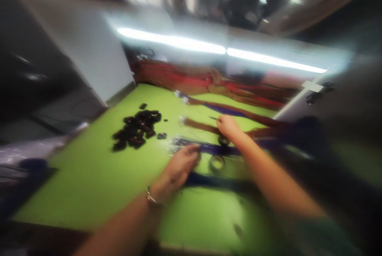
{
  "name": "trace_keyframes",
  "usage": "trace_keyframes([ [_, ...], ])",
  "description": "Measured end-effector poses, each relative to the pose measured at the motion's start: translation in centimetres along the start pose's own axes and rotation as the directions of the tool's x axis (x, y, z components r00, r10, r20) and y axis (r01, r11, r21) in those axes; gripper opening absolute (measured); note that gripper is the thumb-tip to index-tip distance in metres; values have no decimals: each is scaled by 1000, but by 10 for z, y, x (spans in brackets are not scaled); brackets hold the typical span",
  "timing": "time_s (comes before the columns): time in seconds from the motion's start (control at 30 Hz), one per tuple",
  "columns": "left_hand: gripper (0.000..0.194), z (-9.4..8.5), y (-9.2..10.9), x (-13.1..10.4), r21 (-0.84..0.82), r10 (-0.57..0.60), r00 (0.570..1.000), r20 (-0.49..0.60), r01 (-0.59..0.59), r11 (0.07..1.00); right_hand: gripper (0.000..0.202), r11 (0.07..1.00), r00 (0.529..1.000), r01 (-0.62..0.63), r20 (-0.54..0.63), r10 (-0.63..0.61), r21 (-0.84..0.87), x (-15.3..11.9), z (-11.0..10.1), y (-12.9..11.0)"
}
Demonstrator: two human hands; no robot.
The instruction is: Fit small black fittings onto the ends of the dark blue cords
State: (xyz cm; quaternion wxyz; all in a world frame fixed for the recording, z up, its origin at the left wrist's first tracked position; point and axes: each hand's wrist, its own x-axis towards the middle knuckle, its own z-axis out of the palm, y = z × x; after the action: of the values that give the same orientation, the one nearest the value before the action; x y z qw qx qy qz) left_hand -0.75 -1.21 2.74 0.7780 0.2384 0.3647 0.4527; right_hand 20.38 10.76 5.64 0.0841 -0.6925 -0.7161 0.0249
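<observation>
My left hand (pixel 180 165), with a bracelet at the wrist, has its fingers closed at the bundle of blue wires (pixel 211 148), close behind the bundle's silvery ends (pixel 174 146). Farther back, my right hand (pixel 228 126) is a loose fist above a bundle of brown wires (pixel 201 125). From it a thin dark pointed tool (pixel 213 118) sticks out to the left; blur hides its kind. Just below that hand lies a dark tape roll (pixel 223 140). Another tape roll (pixel 217 163) sits between the blue bundle and a darker blue bundle (pixel 215 180).
A heap of small black parts (pixel 137 128) covers the left middle of the green table (pixel 89 184). More brown and red wires (pixel 193 75) run along the back under a bright tube light (pixel 173 42). White panels (pixel 86 45) stand at the sides.
</observation>
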Motion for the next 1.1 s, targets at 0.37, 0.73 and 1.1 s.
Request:
trace_keyframes([
  [0.37, 34, -3, -4, 1, 22, 70, 997, 19, -70, 997, 16, 879, 965, 262, -94, -245, 399, -31, -15, -48],
  [0.73, 24, 2, 3, -2, 65, 111, 984, 137, -120, 991, 16, 729, 976, 195, -54, -212, 657, -70, -24, -83],
  [1.1, 31, 0, 3, 0, 12, -38, 981, 191, 36, 999, 19, 749, 1000, 29, -17, -24, 662, -116, -8, -46],
])
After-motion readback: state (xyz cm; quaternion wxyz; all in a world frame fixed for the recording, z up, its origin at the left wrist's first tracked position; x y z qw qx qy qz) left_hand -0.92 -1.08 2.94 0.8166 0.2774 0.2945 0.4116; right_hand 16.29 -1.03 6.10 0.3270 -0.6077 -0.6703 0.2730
